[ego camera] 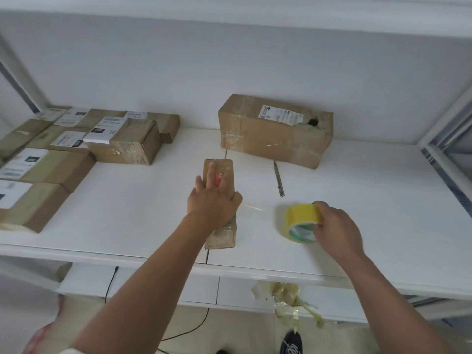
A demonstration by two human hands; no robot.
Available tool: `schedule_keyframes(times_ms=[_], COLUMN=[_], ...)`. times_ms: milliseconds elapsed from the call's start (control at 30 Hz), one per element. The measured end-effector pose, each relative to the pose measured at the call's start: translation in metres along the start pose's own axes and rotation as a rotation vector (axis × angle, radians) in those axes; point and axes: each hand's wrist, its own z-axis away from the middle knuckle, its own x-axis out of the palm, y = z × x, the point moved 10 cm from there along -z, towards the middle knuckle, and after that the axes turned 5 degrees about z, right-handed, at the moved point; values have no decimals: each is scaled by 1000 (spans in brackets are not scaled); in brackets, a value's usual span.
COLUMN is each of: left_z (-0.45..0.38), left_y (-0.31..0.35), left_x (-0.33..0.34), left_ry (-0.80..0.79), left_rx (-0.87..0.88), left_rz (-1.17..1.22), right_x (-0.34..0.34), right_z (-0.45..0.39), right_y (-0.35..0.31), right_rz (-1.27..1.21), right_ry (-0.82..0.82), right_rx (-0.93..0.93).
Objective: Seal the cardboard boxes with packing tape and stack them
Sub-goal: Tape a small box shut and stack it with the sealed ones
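Now we press our left hand [213, 200] flat, fingers spread, on the narrow cardboard box [221, 233] at the middle of the white shelf [383, 226]. Right of that box, our right hand [337, 228] curls its fingers round the yellow tape roll [301, 215]. Behind the roll lie a metal cutter [278, 178] and a larger box [274, 131].

The narrow box [219, 172] is matt brown cardboard, its near end wrapped in glossy clear tape; the tape roll [302, 222] is shiny yellow plastic film; the shelf [357, 200] is smooth matt white; the cutter [278, 178] looks metal; the large box [274, 131] is creased cardboard under glossy tape, with a paper label.
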Motion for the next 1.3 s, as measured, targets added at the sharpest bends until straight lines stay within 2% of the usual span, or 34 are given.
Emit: schedule_keyframes(times_ms=[67, 200, 400, 433, 600, 700, 867, 1100, 1300], left_z=[0, -2, -15, -15, -11, -11, -11, -7, -10], left_y=[8, 26, 47, 49, 52, 52, 48, 31, 37], left_x=[-4, -9, -8, -7, -1, -1, 1, 4, 7], left_ry=[32, 38, 10, 9, 16, 16, -23, -115, -87], left_rx=[22, 27, 60, 57, 44, 35, 28, -24, 44], left_rz=[-3, 26, -14, -18, -10, -12, 3, 56, -81], right_x=[-6, 4, 2, -6, -60, -38, 20, 57, 59], right_z=[4, 8, 11, 10, -30, -72, -119, -135, -136], right_y=[10, 21, 26, 18, -42, -81, -112, -102, -93], right_rz=[92, 109, 78, 52, -170, -186, 48, 176, 174], right_ry=[39, -27, -319, -325, -4, -79, -285, -351, -371], right_rx=[-13, 32, 23, 2, -76, -110, -91, -11, -63])
